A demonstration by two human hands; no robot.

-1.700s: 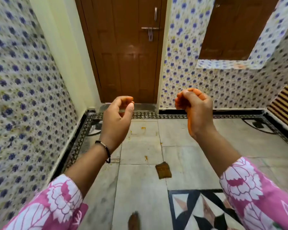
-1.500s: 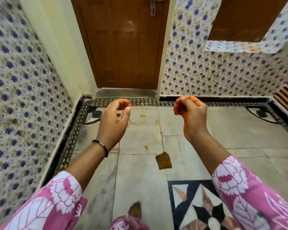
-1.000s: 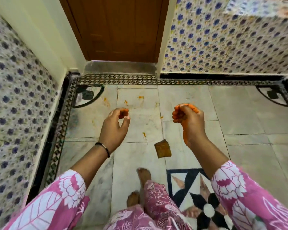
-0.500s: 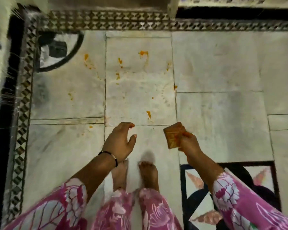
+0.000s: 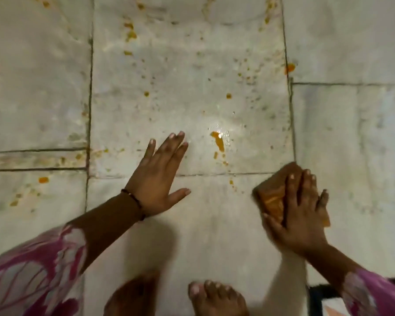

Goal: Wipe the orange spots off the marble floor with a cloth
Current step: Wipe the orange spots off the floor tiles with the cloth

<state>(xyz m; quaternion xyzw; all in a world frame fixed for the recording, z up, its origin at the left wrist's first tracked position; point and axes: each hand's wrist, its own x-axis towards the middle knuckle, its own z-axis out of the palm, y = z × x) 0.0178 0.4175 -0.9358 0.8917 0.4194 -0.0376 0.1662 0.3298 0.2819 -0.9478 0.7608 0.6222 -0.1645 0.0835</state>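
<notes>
Marble floor (image 5: 214,236), orange spots (image 5: 218,140), grout lines

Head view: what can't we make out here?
- cloth: mostly covered by the right hand; motion blur.
- Floor contact of the left hand: not readable from above.
- orange spots: those at the top edge cut off; the faint specks too small.
- feet: cropped by the bottom edge.

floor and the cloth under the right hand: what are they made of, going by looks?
Floor: looks like polished stone, likely marble; pale veined slabs, thin joints, a bright glare. Cloth: seems a soft folded fabric, brown-orange, matte; blurred, so the weave is unclear.
</notes>
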